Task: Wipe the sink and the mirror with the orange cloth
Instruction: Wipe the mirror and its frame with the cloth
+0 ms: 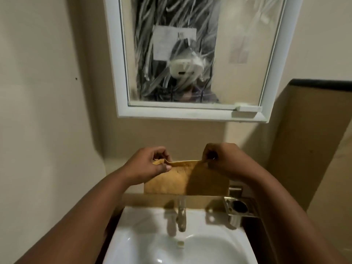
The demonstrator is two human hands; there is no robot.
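Both hands, left [152,164] and right [221,161], pinched orange cloth [182,180] taut above sink [144,242]; best folded flat before wiping streaked mirror [238,54].

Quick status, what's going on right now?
Left hand and right hand pinch orange cloth by top corners. Cloth hangs above tap, touches neither sink nor mirror.

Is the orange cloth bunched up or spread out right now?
Spread out. The left hand and right hand pinch the top corners of the orange cloth, which hangs flat above the tap.
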